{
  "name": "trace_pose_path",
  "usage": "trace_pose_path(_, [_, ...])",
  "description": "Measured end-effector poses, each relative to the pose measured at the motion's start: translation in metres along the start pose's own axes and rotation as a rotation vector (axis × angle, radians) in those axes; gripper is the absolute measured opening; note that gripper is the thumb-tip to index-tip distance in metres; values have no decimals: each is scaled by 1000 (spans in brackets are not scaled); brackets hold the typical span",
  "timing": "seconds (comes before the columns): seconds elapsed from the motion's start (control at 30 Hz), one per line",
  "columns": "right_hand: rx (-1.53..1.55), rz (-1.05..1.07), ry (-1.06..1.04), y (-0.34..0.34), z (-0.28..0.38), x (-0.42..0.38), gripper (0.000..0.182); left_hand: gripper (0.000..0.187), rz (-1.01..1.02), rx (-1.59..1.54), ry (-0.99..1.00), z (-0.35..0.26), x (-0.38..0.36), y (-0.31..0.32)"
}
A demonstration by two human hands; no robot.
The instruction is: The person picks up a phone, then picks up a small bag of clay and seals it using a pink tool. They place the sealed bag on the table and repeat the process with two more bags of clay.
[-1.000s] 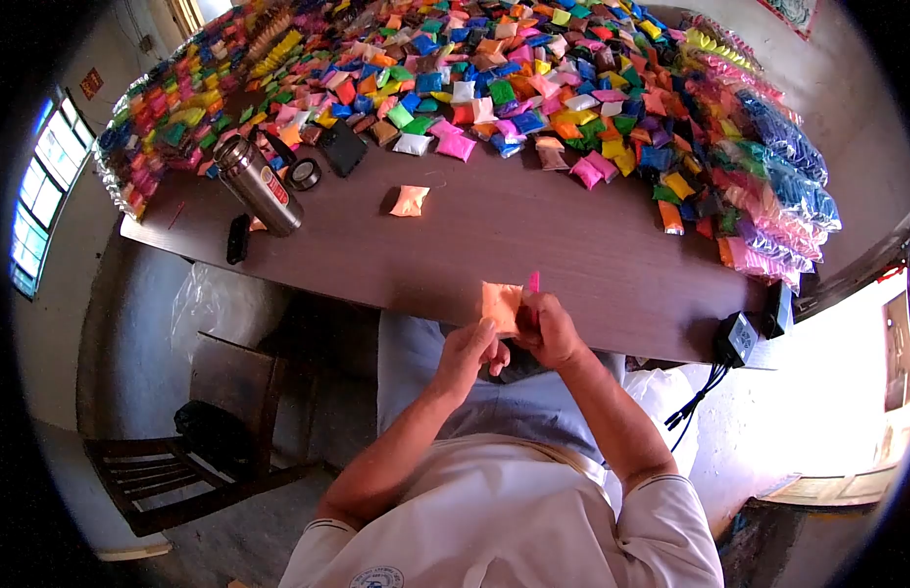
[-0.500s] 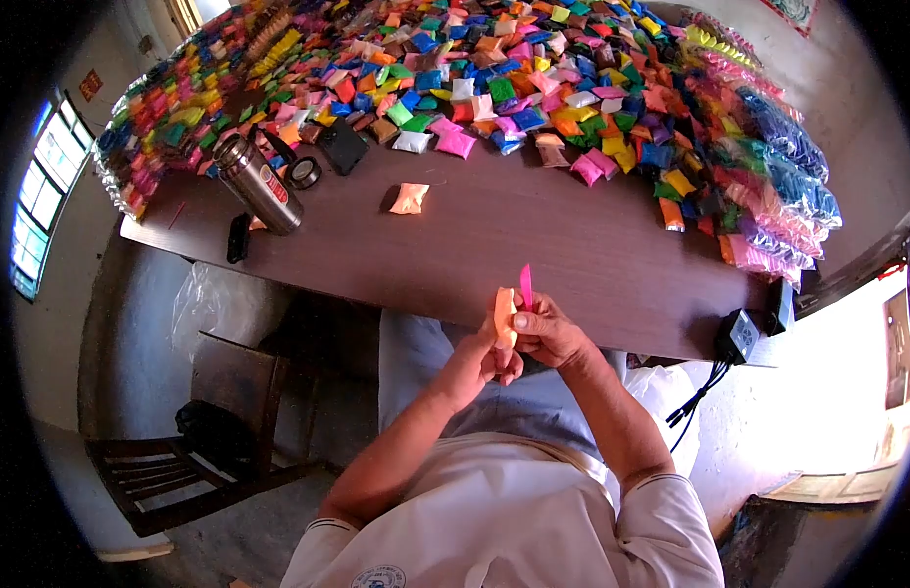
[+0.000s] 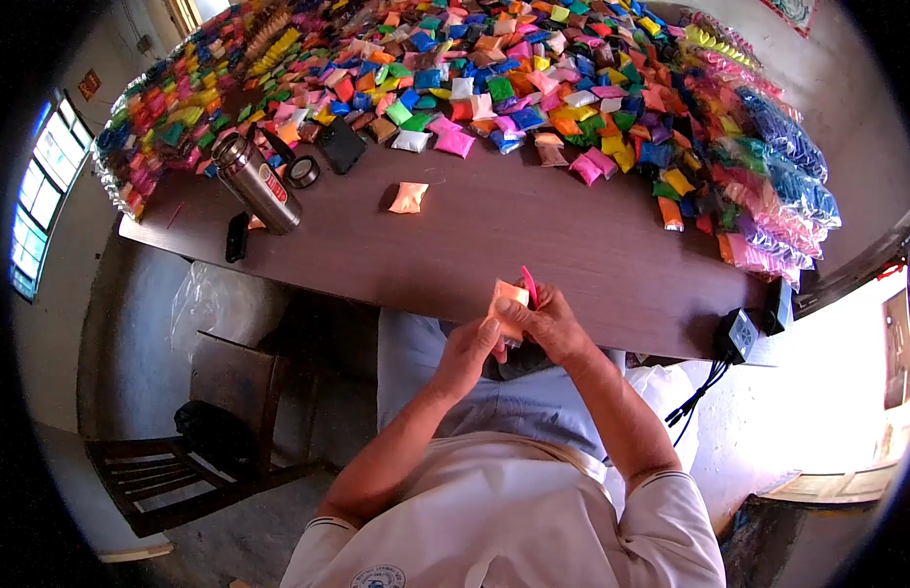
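Just past the table's front edge, over my lap, both hands are on a small orange packet [image 3: 509, 294] in clear wrapping. My left hand [image 3: 471, 350] pinches its lower left side. My right hand [image 3: 551, 323] has its thumb pressed on the packet's face, and a thin pink strip [image 3: 529, 284] sticks up from between its fingers. Another orange packet [image 3: 409, 198] lies by itself on the brown table [image 3: 376, 250], forward and to the left of my hands.
Many coloured packets [image 3: 455, 143] are heaped across the table's far side, with bagged bundles [image 3: 768, 211] at the right. A steel flask [image 3: 259, 186], a round lid [image 3: 302, 172] and a black item [image 3: 342, 145] stand or lie at left. A black device [image 3: 737, 336] sits at the right edge.
The orange packet has turned from edge-on to show its broad face. My right thumb has moved onto that face, and the pink strip now tilts and shows less.
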State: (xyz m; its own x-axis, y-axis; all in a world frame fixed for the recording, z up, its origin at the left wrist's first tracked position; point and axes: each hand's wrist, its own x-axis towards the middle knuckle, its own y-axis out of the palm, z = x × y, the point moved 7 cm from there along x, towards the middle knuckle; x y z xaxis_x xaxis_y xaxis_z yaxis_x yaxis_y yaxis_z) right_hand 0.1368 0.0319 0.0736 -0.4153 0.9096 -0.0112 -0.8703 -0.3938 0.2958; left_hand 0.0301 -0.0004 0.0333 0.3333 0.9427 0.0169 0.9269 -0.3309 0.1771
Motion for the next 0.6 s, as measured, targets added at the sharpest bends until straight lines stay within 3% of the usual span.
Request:
trace_pose_path(0.2, [21,-51,211,-6,-12,-9,28,50,-13,19,21,2,2,1])
trace_pose_path(0.6, [100,-63,60,-2,-10,-5,31,47,-30,-43,-4,4,-1,7])
